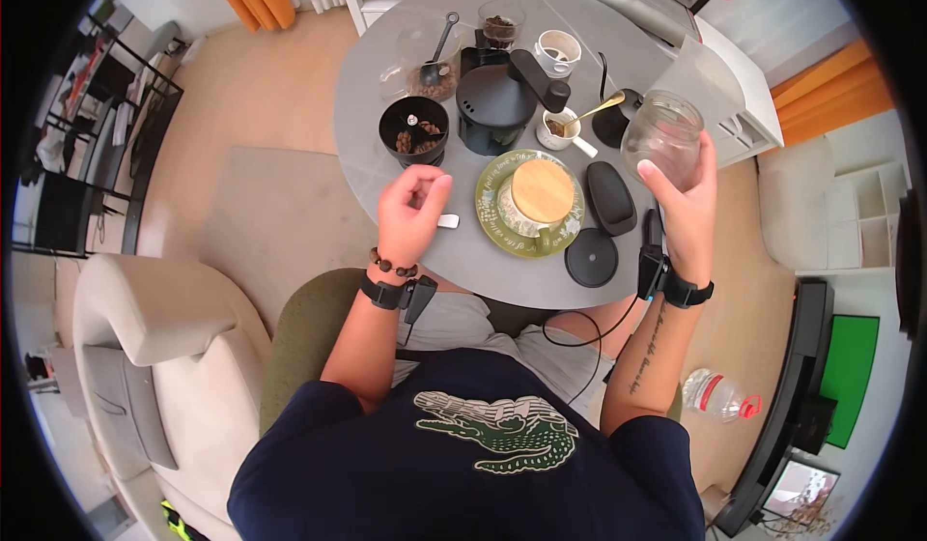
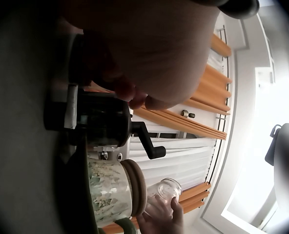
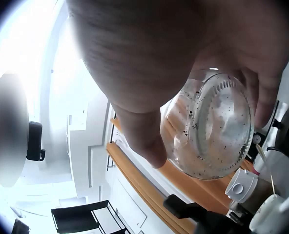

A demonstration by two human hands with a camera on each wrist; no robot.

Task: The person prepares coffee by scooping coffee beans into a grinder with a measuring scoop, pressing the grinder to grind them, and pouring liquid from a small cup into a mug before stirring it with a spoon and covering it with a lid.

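My right hand (image 1: 689, 214) grips a clear glass jar (image 1: 664, 128) above the right side of the table, thumb on one side and fingers round the other. In the right wrist view, dark specks dot the bottom of the jar (image 3: 222, 129). My left hand (image 1: 407, 214) hovers at the near left table edge, its fingers loosely curled, with nothing seen in them. Just beyond it stands a black cup-like container (image 1: 413, 128) with brown pieces inside. A small white handle-like piece (image 1: 448, 221) shows beside the left hand.
Between the hands, a wooden-lidded patterned cup (image 1: 541, 191) sits on a green plate (image 1: 491, 222). Behind it stands a black grinder with a crank (image 1: 494, 101). A white cup (image 1: 552, 135) holds a gold spoon (image 1: 597, 108). A black case (image 1: 610, 198) and round black disc (image 1: 591, 258) lie at right.
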